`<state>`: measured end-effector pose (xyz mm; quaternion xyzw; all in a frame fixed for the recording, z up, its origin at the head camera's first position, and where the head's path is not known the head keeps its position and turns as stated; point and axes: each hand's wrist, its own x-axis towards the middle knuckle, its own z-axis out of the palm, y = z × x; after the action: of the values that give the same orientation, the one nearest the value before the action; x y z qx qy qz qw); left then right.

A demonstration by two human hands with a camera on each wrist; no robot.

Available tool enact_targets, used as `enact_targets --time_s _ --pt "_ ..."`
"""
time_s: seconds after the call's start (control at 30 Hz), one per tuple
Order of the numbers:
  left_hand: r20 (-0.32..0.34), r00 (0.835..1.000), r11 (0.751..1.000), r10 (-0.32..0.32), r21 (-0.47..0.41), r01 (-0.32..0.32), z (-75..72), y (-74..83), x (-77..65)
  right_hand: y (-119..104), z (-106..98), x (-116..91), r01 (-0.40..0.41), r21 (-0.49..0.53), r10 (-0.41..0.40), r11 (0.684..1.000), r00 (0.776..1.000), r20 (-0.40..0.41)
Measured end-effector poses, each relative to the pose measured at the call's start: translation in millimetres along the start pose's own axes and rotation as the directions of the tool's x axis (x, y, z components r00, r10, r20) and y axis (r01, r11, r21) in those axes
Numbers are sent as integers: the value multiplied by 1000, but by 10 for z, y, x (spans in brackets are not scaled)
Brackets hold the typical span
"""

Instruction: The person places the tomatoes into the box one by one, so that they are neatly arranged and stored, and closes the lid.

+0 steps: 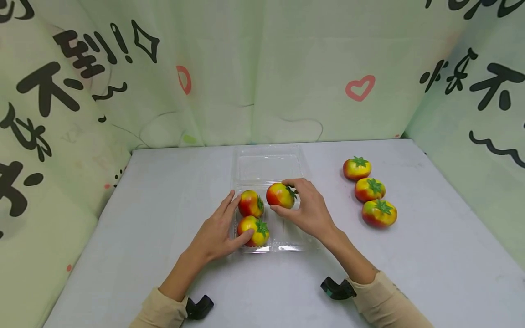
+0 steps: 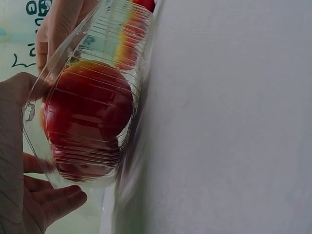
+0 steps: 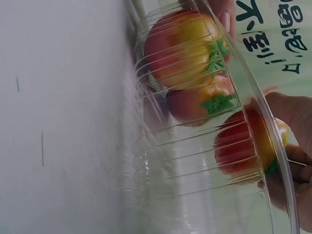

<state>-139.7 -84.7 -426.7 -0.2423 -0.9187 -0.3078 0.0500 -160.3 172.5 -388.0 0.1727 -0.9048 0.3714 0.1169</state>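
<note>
A hinged clear plastic container (image 1: 283, 234) lies on the table with its lid (image 1: 268, 166) folded back. Two red-and-yellow tomatoes, an upper one (image 1: 249, 203) and a lower one (image 1: 251, 231) with green tops, sit along its left side. My left hand (image 1: 219, 232) rests over that side, fingers spread; its thumb lies by the lower tomato and its fingertips by the upper one. Between thumb and fingers, my right hand (image 1: 305, 207) pinches a third tomato (image 1: 280, 196) over the container's right half. In the right wrist view, this held tomato (image 3: 243, 148) shows through the clear wall.
Another three tomatoes stand in a row at the right: a back one (image 1: 357, 169), a middle one (image 1: 369, 189) and a front one (image 1: 378, 214). A white-covered table (image 1: 164, 196) carries everything. Pale green printed curtains (image 1: 287, 68) enclose the back and sides.
</note>
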Motion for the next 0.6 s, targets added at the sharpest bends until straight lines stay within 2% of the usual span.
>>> enact_targets --time_s 0.6 --pt "10 1000 1000 -4 8 4 -2 4 1 9 131 4 -86 -88 90 992 995 33"
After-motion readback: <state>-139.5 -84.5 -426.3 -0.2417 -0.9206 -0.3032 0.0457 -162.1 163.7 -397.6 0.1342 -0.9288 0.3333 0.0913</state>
